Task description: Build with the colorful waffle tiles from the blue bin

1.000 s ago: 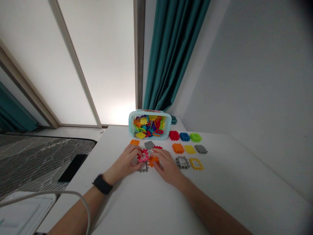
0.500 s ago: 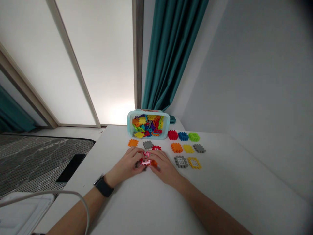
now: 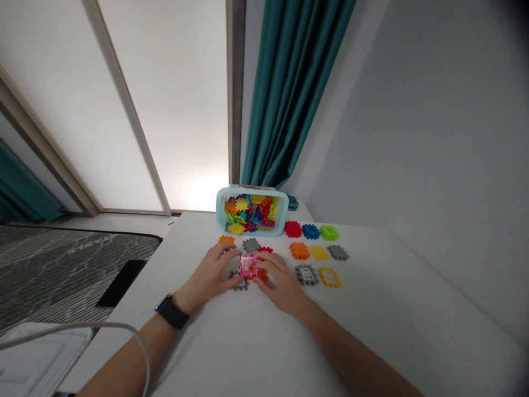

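A pink interlocking block (image 3: 248, 266) with toothed edges and an open window in its face is between my two hands. My left hand (image 3: 210, 271) has its fingers and thumb curled at the block's left side. From the right, my right hand (image 3: 281, 281) grips it with the fingertips. Below the block lie a grey frame-shaped piece (image 3: 241, 286) and an orange piece (image 3: 263, 274), both partly covered. Just beyond my fingers are a grey toothed piece (image 3: 250, 245), a red piece (image 3: 265, 249) and an orange piece (image 3: 226, 239).
A light blue bin (image 3: 220, 212) full of colourful toothed pieces stands at the back of the white table (image 3: 256, 342). To the right, several pieces lie in rows, among them a red one (image 3: 293, 229) and a yellow window piece (image 3: 329, 277). A pale cable (image 3: 132, 329) arches at lower left.
The pink block has turned so its open face points up towards me. My hands have spread slightly apart around it, showing more of the grey frame piece below.
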Demonstrator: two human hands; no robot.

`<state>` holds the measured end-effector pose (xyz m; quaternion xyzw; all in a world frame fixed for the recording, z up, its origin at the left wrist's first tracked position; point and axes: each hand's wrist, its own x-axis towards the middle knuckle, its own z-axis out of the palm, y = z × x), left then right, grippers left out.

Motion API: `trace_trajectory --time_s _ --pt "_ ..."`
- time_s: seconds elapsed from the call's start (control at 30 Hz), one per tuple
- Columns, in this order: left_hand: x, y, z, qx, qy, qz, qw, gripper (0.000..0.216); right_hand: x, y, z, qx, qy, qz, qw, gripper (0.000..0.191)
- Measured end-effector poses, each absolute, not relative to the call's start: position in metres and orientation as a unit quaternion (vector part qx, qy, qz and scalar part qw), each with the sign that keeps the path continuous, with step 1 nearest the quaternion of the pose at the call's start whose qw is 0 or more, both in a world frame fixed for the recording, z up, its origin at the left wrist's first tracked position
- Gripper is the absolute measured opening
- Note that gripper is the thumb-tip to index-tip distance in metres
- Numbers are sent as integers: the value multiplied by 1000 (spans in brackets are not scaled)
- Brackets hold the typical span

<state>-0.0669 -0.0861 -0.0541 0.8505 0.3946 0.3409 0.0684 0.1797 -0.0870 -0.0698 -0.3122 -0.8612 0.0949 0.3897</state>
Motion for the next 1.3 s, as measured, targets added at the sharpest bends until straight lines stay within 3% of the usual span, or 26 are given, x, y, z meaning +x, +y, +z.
trace_trajectory --time_s 0.53,0.83,1.1,1.3 --pt "-69 -84 -55 848 368 373 77 44 178 -90 -69 -317 -847 113 411 33" --pt "-71 -82 -57 852 362 367 85 45 182 -84 -73 -317 -850 96 410 27" --pt "-66 -88 -50 843 349 368 179 44 181 -89 -68 -299 -858 74 410 26" --pt "-58 -90 -45 825 353 358 256 23 182 -88 -71 -343 -825 144 426 20"
